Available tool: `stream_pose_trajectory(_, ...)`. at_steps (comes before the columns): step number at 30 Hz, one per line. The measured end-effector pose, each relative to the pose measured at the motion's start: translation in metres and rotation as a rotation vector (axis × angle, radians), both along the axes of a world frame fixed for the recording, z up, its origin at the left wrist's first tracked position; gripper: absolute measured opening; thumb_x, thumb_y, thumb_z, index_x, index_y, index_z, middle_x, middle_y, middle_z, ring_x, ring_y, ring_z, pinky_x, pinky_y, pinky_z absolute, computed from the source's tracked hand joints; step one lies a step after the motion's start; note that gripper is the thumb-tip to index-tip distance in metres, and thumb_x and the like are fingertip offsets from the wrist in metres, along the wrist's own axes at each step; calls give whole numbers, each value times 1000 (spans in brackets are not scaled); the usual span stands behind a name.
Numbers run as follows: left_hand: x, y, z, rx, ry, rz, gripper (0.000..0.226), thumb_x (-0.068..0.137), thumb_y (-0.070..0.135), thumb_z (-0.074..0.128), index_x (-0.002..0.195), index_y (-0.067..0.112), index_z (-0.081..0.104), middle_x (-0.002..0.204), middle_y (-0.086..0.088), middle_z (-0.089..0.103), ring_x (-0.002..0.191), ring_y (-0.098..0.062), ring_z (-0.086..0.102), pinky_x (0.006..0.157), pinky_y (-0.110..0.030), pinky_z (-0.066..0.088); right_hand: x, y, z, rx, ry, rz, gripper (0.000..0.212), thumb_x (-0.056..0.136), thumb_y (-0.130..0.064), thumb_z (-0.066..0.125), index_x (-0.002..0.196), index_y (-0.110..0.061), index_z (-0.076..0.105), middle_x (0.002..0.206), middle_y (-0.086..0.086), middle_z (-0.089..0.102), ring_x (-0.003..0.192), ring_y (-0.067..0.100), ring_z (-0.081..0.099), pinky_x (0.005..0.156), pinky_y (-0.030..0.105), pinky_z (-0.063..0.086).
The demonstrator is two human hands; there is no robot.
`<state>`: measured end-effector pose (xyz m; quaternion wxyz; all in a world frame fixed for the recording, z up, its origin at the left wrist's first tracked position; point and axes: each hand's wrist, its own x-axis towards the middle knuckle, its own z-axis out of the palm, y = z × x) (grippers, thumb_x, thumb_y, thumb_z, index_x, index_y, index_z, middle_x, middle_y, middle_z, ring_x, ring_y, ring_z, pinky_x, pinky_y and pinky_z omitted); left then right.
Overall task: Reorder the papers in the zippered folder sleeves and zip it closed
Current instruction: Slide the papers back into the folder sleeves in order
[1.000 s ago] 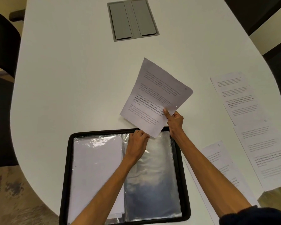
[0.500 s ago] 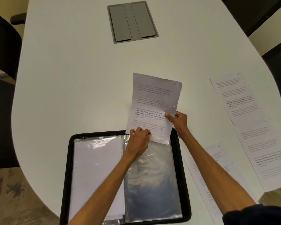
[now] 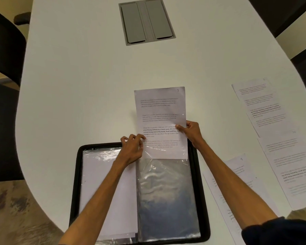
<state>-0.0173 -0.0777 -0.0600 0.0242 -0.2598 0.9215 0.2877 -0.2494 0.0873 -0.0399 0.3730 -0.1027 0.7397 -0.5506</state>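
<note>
An open black zippered folder (image 3: 74, 183) lies at the table's near edge. Its left sleeve (image 3: 102, 191) holds white paper; its right clear sleeve (image 3: 166, 200) looks empty below. A printed sheet (image 3: 159, 110) stands square over the right sleeve's top, its lower end just inside the plastic opening. My right hand (image 3: 191, 131) pinches the sheet's right edge. My left hand (image 3: 132, 149) pinches the top of the clear sleeve at the sheet's lower left corner.
Three more printed sheets lie on the white table to the right: one far right at the back (image 3: 258, 103), one below it (image 3: 293, 170), one beside the folder (image 3: 237, 174). A grey cable hatch (image 3: 147, 20) is set in the table's far middle. Dark chairs stand left and right.
The sheet has turned from tilted to square with the folder and come down, its lower end now entering the right sleeve's top. Both hands keep their hold.
</note>
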Motion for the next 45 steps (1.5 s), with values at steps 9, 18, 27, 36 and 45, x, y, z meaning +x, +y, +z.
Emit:
stream_pose_trajectory(9,-13,2,-11,544,203,587,59,96,29,62,144,17,30,133,-7,51,121,-21,49,100,-41,44,10,6,-6,84,-95,146,25,84,-13,76,106,-9,67,98,5,72,79,13,71,67,22,58)
stream_pose_trajectory(18,-16,-4,-8,702,242,632,39,94,8,62,129,12,46,104,-11,67,92,-23,65,68,-17,52,10,13,-6,53,-137,145,30,85,-28,75,109,-12,68,105,2,74,89,18,73,77,29,59)
stream_pose_trajectory(27,-25,-17,-9,746,254,687,63,79,40,79,130,17,50,119,-10,68,103,-26,68,86,-47,58,2,15,-9,211,-79,189,18,90,-23,69,99,-7,70,107,8,73,85,18,72,75,30,60)
stream_pose_trajectory(36,-32,-11,1,737,189,508,60,87,9,71,137,19,39,116,-15,68,99,-27,69,81,-41,60,-9,10,-5,108,80,112,41,88,-28,71,124,-20,54,111,3,68,95,18,70,78,33,60)
stream_pose_trajectory(45,-27,-17,1,526,173,396,73,82,7,69,140,40,38,88,-19,63,69,-21,59,63,-28,54,2,12,-8,143,249,339,30,86,-9,66,113,-21,62,103,5,69,83,20,71,69,36,61)
